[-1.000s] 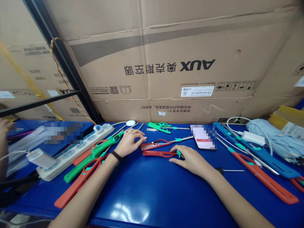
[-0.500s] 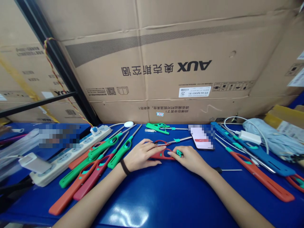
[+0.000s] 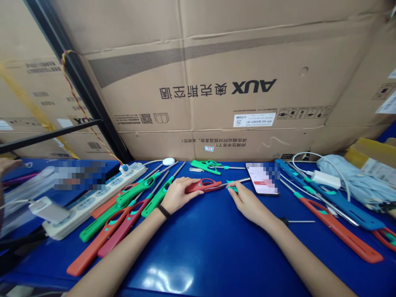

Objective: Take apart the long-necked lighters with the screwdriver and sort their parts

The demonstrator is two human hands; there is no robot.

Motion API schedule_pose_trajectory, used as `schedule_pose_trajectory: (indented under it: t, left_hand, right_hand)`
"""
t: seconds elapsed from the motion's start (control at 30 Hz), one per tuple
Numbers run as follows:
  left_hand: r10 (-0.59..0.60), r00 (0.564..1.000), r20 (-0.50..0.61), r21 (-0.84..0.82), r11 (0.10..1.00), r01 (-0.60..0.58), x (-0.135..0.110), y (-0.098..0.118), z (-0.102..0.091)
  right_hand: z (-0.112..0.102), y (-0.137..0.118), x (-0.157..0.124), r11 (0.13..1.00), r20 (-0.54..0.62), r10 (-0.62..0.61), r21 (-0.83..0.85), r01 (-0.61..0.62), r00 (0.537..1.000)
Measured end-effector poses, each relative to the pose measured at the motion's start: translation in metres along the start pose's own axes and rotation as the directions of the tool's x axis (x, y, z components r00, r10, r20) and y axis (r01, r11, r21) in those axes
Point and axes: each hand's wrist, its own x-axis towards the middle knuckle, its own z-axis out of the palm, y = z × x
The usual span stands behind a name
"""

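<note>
Between my hands lies a red long-nosed lighter [image 3: 200, 186], its thin metal shaft running right to a tip near the phone. My left hand [image 3: 180, 195] grips the red handle from its left end. My right hand [image 3: 247, 203] pinches the teal collar [image 3: 232, 186] on the shaft. Just left of my left hand lies a green lighter [image 3: 157, 201]. Further left, several green and red lighters fan out across the blue table [image 3: 213, 255]. A green lighter [image 3: 206, 166] lies beyond my hands.
A white power strip [image 3: 93, 202] lies at left, and a co-worker's hand [image 3: 8, 165] shows at the left edge. On the right are a blurred phone [image 3: 262, 178], blue and orange lighters [image 3: 337, 218], a black-handled screwdriver [image 3: 297, 221] and a white charger [image 3: 324, 179]. Cardboard boxes stand behind.
The red handle and the open lighter body, separate one second ago, now sit together as one lighter. My left hand has moved onto the handle, and my right hand has moved to the collar.
</note>
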Motion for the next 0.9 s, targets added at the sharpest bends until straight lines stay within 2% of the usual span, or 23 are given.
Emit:
schedule_pose_trajectory:
  t: [0.13, 0.3, 0.6, 0.8, 0.9]
  left_hand:
    - [-0.010, 1.000, 0.010, 0.003, 1.000, 0.010, 0.000, 0.000, 0.005]
    - [-0.008, 1.000, 0.029, -0.001, 1.000, 0.008, -0.001, 0.000, 0.007]
    - [-0.057, 0.998, -0.011, -0.004, 0.998, 0.057, 0.001, -0.001, 0.010]
    - [-0.081, 0.996, -0.028, 0.005, 0.997, 0.082, 0.001, -0.002, 0.012]
    - [-0.069, 0.998, -0.012, 0.010, 0.998, 0.069, 0.000, -0.002, 0.012]
  right_hand:
    - [0.000, -0.003, -0.001, 0.998, 0.022, -0.045, -0.032, 0.046, 0.999]
    - [0.001, -0.007, 0.003, 0.996, -0.038, -0.069, -0.062, 0.067, 0.997]
    - [0.008, -0.036, 0.039, 0.971, -0.054, -0.208, -0.136, 0.199, 0.977]
    - [0.018, -0.034, 0.054, 0.962, -0.113, -0.235, -0.169, 0.214, 0.965]
    - [0.013, -0.031, 0.052, 0.963, -0.175, -0.243, -0.160, 0.216, 0.954]
